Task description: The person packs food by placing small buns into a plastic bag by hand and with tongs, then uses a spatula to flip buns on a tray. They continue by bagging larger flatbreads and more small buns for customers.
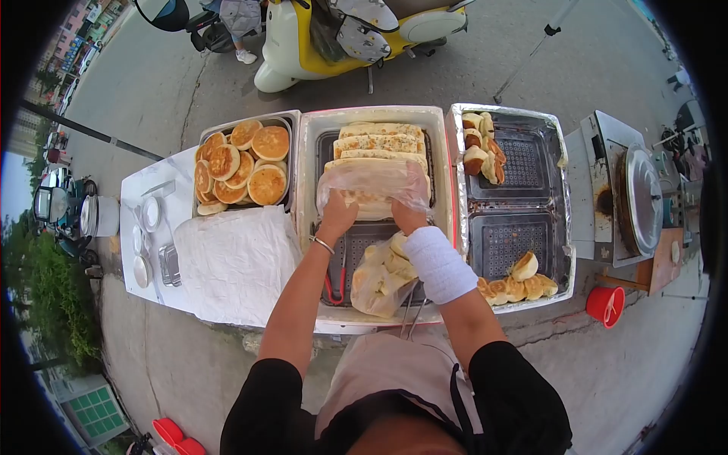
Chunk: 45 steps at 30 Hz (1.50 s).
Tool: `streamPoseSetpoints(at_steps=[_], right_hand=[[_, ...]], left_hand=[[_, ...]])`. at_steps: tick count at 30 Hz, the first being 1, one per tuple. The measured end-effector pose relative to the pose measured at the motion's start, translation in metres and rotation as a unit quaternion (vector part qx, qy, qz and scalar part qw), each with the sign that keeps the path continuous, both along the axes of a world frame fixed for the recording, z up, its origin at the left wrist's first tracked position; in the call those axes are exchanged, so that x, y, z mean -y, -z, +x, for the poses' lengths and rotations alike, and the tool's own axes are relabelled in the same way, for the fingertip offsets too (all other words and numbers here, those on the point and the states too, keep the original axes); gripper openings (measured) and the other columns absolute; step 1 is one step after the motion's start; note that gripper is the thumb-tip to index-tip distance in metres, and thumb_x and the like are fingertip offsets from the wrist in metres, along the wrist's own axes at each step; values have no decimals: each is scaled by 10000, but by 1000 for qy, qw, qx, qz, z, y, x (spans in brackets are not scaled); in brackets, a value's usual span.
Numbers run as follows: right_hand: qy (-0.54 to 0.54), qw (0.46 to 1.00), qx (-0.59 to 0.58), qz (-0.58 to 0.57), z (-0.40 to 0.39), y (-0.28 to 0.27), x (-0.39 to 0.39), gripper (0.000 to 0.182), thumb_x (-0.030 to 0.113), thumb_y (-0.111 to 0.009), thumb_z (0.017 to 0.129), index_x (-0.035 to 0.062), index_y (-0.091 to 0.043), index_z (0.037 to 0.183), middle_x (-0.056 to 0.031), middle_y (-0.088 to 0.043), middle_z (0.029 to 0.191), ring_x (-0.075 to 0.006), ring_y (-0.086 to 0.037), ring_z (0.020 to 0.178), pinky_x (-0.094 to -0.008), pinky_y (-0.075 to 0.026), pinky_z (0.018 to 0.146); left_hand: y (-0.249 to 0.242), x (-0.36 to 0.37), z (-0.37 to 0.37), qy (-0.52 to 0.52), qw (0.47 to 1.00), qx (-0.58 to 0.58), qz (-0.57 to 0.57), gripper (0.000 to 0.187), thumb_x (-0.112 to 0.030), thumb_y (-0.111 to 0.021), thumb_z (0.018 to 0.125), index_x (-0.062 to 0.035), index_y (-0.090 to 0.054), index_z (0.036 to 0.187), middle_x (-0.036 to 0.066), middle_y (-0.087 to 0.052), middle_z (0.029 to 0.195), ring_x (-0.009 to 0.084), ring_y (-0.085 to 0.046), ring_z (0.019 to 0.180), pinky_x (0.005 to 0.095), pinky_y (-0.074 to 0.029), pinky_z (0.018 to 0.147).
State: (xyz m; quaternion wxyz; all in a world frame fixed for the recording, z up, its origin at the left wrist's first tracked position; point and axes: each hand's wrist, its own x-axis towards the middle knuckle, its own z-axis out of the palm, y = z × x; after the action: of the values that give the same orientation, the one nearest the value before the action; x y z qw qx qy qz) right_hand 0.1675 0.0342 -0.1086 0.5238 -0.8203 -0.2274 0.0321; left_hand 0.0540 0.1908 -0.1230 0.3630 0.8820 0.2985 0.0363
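Note:
A clear plastic bag (373, 180) lies spread across a row of flecked flatbreads (379, 142) in the middle box. My left hand (339, 214) is closed on the bag's near left edge. At its near right edge, my right hand (409, 218) grips the same plastic, with a white towel (437, 262) wrapped around that wrist. The fingertips of both hands are partly covered by the film. Below my hands sits a filled clear bag of bread pieces (382, 279). Red-handled tongs (334, 287) rest beside it, left of the filled bag.
Round browned breads (241, 168) fill the left tray, in front of which a white cloth (239, 262) is draped. The right foil-lined box (513, 199) holds small buns in two trays. Further right stands a lidded round griddle (643, 199). A yellow scooter (326, 38) is parked beyond.

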Motion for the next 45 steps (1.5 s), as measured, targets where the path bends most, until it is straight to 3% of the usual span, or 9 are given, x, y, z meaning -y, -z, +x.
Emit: streamPoseSetpoints(at_steps=[5, 11, 20, 22, 26, 29, 38, 41, 45], right_hand=[[-92, 941, 21, -325, 26, 111, -11, 482, 7, -575, 791, 1, -518, 1270, -218, -546, 1201, -400, -494, 1153, -446, -420, 973], [-82, 950, 167, -250, 37, 56, -6, 306, 22, -559, 814, 11, -565, 1120, -187, -562, 985, -382, -537, 969, -451, -462, 857], [-353, 927, 98, -85, 53, -26, 48, 231, 27, -645, 803, 35, -549, 1012, -185, -659, 1003, -410, -649, 886, -437, -515, 742], [-372, 926, -20, -65, 58, -79, 52, 257, 28, -680, 825, 43, -537, 1037, -146, -666, 839, -355, -671, 738, -381, -535, 694], [-334, 912, -228, 73, 68, -116, 46, 365, 76, -737, 842, 30, -557, 1156, -92, -665, 1064, -162, -640, 892, -304, -527, 762], [-288, 850, -423, 124, 44, -123, 38, 474, 50, -727, 839, 1, -518, 1262, -101, -648, 1165, -183, -640, 1005, -315, -539, 839], [-261, 638, -718, 99, -74, -103, 10, 552, 51, -626, 892, -5, -410, 1396, -135, -586, 1301, -242, -619, 1153, -385, -542, 953], [-335, 697, -633, 35, -108, -116, -39, 497, 101, -626, 911, 22, -448, 1368, -132, -585, 1294, -236, -596, 1192, -382, -551, 944], [-384, 769, -511, 21, -121, -94, -149, 563, 210, -744, 858, 44, -488, 1331, -89, -669, 1033, -160, -646, 765, -285, -522, 597]], left_hand=[[23, -32, 46, 80, 959, -204, 178, 345, -201, -600, 826, 32, -631, 1079, 267, -678, 994, 395, -685, 882, 493, -526, 811], [27, -62, 58, 133, 927, -249, 248, 315, -371, -601, 833, -102, -746, 758, 161, -721, 803, 311, -712, 800, 418, -548, 709], [-86, -75, 27, 393, 902, -139, 113, 363, -110, -709, 810, -29, -575, 1137, 146, -670, 1065, 266, -673, 975, 386, -527, 835], [-132, -83, 18, 299, 948, -10, -108, 375, -192, -731, 820, -45, -587, 1134, 82, -669, 985, 209, -654, 878, 366, -516, 771], [-176, -69, -19, 17, 893, 140, -427, 458, -303, -739, 855, -44, -554, 1184, 5, -640, 926, 101, -591, 743, 295, -503, 689], [-176, -76, -80, 130, 842, 20, -523, 514, -282, -729, 877, -12, -530, 1267, 30, -647, 971, 75, -608, 730, 247, -499, 652], [-182, -40, -246, -140, 880, 119, -439, 184, -127, -531, 993, -1, -652, 934, -18, -540, 611, 46, -465, 535, 220, -374, 506], [-182, -52, -285, -189, 894, 179, -365, 177, -103, -493, 1003, -10, -636, 956, -20, -525, 605, 39, -440, 517, 209, -352, 491], [-185, -77, -330, -274, 892, 265, -243, 273, -208, -446, 1048, -18, -643, 1039, -21, -527, 590, 28, -421, 525, 203, -310, 481]])
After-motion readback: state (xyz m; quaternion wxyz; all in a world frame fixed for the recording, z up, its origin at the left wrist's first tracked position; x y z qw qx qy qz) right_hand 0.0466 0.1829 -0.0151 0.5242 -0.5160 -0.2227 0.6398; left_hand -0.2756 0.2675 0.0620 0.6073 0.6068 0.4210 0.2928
